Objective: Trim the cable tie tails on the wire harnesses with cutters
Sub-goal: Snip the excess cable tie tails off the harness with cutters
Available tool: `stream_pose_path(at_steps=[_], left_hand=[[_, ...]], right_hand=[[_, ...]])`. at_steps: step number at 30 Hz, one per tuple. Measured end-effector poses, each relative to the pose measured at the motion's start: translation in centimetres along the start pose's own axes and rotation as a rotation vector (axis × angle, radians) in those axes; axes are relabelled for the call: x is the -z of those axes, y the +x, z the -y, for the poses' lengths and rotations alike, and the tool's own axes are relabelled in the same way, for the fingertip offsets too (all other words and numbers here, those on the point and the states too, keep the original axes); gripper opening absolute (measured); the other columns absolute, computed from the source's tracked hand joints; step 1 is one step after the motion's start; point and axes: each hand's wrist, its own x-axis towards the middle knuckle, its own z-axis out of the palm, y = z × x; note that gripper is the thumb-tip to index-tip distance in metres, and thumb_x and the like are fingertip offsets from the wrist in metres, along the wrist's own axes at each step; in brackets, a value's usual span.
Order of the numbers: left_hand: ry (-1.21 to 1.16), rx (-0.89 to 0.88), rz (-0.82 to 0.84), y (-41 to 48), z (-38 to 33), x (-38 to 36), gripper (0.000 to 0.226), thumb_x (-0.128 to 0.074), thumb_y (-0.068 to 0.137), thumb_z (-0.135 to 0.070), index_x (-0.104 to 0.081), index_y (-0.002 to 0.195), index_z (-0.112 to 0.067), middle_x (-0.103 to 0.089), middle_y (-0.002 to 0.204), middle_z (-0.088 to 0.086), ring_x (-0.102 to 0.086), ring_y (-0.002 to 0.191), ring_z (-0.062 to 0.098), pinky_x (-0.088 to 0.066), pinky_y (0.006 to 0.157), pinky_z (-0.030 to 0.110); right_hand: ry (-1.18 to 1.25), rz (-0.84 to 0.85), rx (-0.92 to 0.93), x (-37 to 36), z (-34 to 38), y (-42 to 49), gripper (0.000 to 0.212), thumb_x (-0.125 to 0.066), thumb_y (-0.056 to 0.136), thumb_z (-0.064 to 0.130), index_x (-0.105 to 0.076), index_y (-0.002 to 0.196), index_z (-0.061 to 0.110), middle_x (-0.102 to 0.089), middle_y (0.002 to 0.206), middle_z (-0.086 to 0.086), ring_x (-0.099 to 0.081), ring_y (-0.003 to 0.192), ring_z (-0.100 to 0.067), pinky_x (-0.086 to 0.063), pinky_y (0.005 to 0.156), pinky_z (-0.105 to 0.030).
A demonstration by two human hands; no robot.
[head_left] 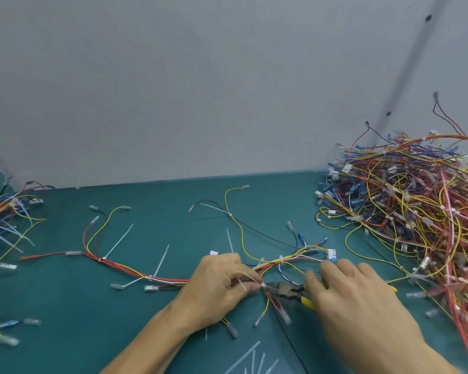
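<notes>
White cable tie tail (pixel 245 279) on multicoloured wire harness (pixel 168 279), mid green worktop (pixel 65 333), pinched by left hand (pixel 218 288). Yellow-handled cutters (pixel 284 288) gripped in right hand (pixel 357 299), tips just beside that tail.

Our left hand (pixel 222 287) pinches the harness (pixel 135 271) at a tie, with the white tail (pixel 245 276) lying across the fingers. Our right hand (pixel 354 300) grips the yellow-handled cutters (pixel 287 288), nose right at that tie beside the left thumb. The harness runs left over the green tabletop (pixel 173 201), two long tails (pixel 118 241) untrimmed. Big tangled pile (pixel 403 211) at right, smaller heap (pixel 6 211) far left. Cut offcuts (pixel 251 357) near us.
</notes>
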Motion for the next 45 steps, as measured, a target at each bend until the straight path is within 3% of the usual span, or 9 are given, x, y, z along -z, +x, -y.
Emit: stream_pose_path(at_steps=[8, 13, 20, 24, 28, 31, 34, 38, 45], left_hand=[[-0.012, 0.02, -0.014, 0.0, 0.1, -0.1, 0.007, -0.075, 0.078, -0.025, -0.077, 0.083, -0.03, -0.043, 0.058, -0.019, -0.047, 0.06, -0.003, -0.03, 0.064, 0.007], [-0.035, 0.071, -0.007, -0.1, 0.2, -0.1, 0.007, -0.076, 0.079, -0.024, -0.078, 0.083, -0.03, -0.052, 0.061, -0.022, -0.05, 0.062, -0.001, -0.031, 0.065, 0.007], [-0.151, 0.136, -0.019, 0.1, 0.0, -0.1, 0.008, -0.072, 0.084, -0.021, -0.078, 0.083, -0.027, -0.058, 0.065, -0.011, -0.05, 0.059, 0.005, -0.034, 0.059, 0.011], [-0.231, 0.172, -0.006, 0.2, -0.2, 0.0, 0.017, -0.061, 0.087, -0.033, -0.068, 0.072, -0.028, -0.056, 0.061, -0.001, -0.042, 0.055, 0.011, -0.035, 0.057, 0.021], [-0.343, 0.325, -0.116, 0.5, 0.1, 1.0, 0.022, -0.042, 0.084, -0.033, -0.053, 0.069, -0.021, -0.047, 0.056, -0.013, -0.04, 0.056, 0.007, -0.033, 0.057, 0.02], [-0.588, 0.496, -0.289, 1.1, 0.9, 2.1, 0.025, -0.043, 0.089, -0.023, -0.062, 0.074, -0.017, -0.055, 0.059, -0.007, -0.045, 0.057, 0.014, -0.037, 0.054, 0.03], [-0.594, 0.609, -0.335, 1.5, 2.0, 2.5, 0.03, -0.038, 0.094, -0.005, -0.064, 0.084, -0.015, -0.046, 0.051, -0.009, -0.038, 0.05, 0.014, -0.032, 0.051, 0.029], [-0.502, 0.69, -0.269, 2.3, 2.4, 2.7, 0.025, -0.048, 0.081, -0.007, -0.067, 0.081, -0.022, -0.043, 0.041, -0.015, -0.036, 0.043, 0.005, -0.028, 0.05, 0.025], [-0.357, 0.536, -0.077, 2.0, 2.2, 1.6, 0.005, -0.071, 0.081, -0.029, -0.073, 0.078, -0.026, -0.041, 0.048, -0.009, -0.032, 0.049, 0.01, -0.026, 0.052, 0.023]], right_hand=[[-0.012, -0.004, 0.004, -0.1, 0.8, 0.2, 0.039, -0.025, 0.064, 0.005, -0.063, 0.059, 0.01, -0.047, 0.054, -0.009, -0.045, 0.046, -0.028, -0.031, 0.045, -0.032], [-0.015, 0.044, 0.013, 0.6, 1.1, 0.5, 0.013, -0.05, 0.051, 0.005, -0.062, 0.056, 0.009, -0.048, 0.053, -0.01, -0.046, 0.044, -0.028, -0.036, 0.042, -0.032], [-0.063, 0.018, 0.052, 0.9, 1.1, 0.7, 0.019, -0.044, 0.053, -0.002, -0.06, 0.054, 0.008, -0.046, 0.049, -0.011, -0.045, 0.041, -0.028, -0.034, 0.041, -0.031], [-0.017, 0.111, 0.057, 0.9, 1.3, 0.7, 0.023, -0.07, 0.034, -0.002, -0.057, 0.049, 0.011, -0.045, 0.045, -0.008, -0.044, 0.035, -0.027, -0.03, 0.036, -0.028], [0.081, 0.184, -0.015, 1.1, 0.6, 1.8, 0.039, -0.082, 0.021, 0.003, -0.055, 0.048, 0.012, -0.047, 0.046, -0.006, -0.046, 0.034, -0.027, -0.016, 0.038, -0.024], [0.067, 0.228, -0.04, 1.5, 0.2, 3.7, 0.033, -0.08, 0.051, 0.016, -0.051, 0.066, 0.016, -0.049, 0.063, 0.0, -0.058, 0.054, -0.028, -0.002, 0.045, -0.022], [0.06, 0.342, -0.049, 0.6, 0.1, 5.3, 0.017, -0.049, 0.086, 0.024, -0.032, 0.084, 0.021, -0.039, 0.077, 0.003, -0.059, 0.088, -0.027, -0.017, 0.045, -0.03], [0.168, 0.373, -0.029, -0.4, -0.1, 7.0, 0.007, -0.048, 0.089, 0.031, -0.048, 0.088, 0.024, -0.057, 0.095, 0.0, -0.061, 0.093, -0.029, -0.033, 0.06, -0.03], [0.193, 0.413, 0.08, -1.6, -1.1, 8.1, 0.008, -0.049, 0.083, 0.03, -0.052, 0.08, 0.024, -0.053, 0.082, 0.002, -0.058, 0.082, -0.03, -0.034, 0.058, -0.028]])
